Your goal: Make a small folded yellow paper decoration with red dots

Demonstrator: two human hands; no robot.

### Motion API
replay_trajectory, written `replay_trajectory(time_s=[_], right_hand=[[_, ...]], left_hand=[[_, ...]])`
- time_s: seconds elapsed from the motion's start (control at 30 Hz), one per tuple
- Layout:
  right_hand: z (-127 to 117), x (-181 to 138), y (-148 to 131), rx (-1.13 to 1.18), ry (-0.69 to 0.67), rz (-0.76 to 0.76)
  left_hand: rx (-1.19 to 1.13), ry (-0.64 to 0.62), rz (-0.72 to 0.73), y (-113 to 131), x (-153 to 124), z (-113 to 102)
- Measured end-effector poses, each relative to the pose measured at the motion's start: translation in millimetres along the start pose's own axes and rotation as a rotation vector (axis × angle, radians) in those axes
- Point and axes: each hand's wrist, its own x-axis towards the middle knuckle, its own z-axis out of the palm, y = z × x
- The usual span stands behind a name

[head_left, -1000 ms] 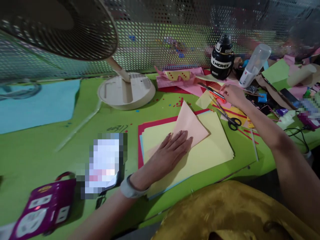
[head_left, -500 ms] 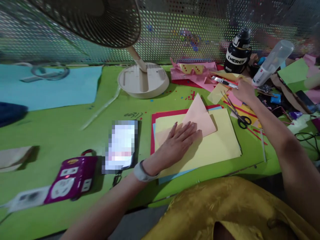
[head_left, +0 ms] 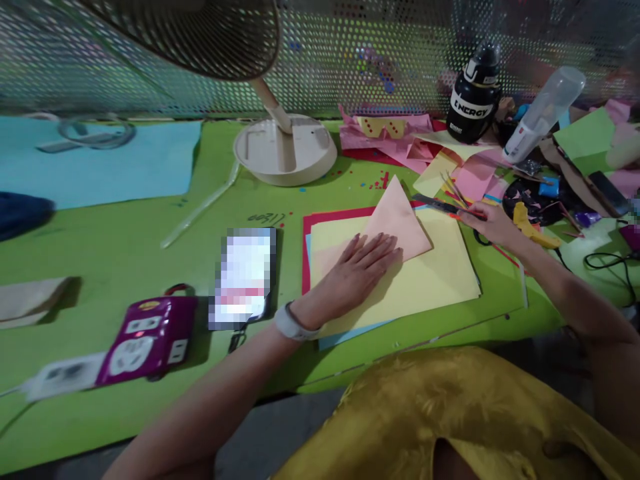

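Note:
My left hand lies flat with fingers stretched on a folded pink paper, whose pointed tip faces away from me. The paper rests on a stack of coloured sheets, a yellow sheet on top, with red and blue edges showing below. My right hand is closed around a utility knife, which points left over the stack's far right corner. Under and behind this hand lie scissors, their handles partly hidden.
A phone and a purple power strip lie on the left. At the back stand a fan base, a black bottle and a tilted clear bottle. Paper scraps and a yellow glue gun are on the right.
My right hand has come nearer from the scrap pile with the utility knife, down to the stack's right corner. The yellow glue gun is now uncovered. My left hand stays on the pink paper.

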Motion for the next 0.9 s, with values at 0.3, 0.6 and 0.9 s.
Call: replay_trajectory(time_s=[0.3, 0.6, 0.9], right_hand=[[-4, -5, -7, -0.334, -0.078, -0.08], [0, -38, -5, -0.709, -0.217, -0.319], [8, -59, 3, -0.846, -0.055, -0.435]], left_hand=[[0.07, -0.002, -0.095, 10, -1, -9], [0.0, -0.034, -0.187, 8, -3, 2], [0.004, -0.03, -0.134, 12, -4, -3]])
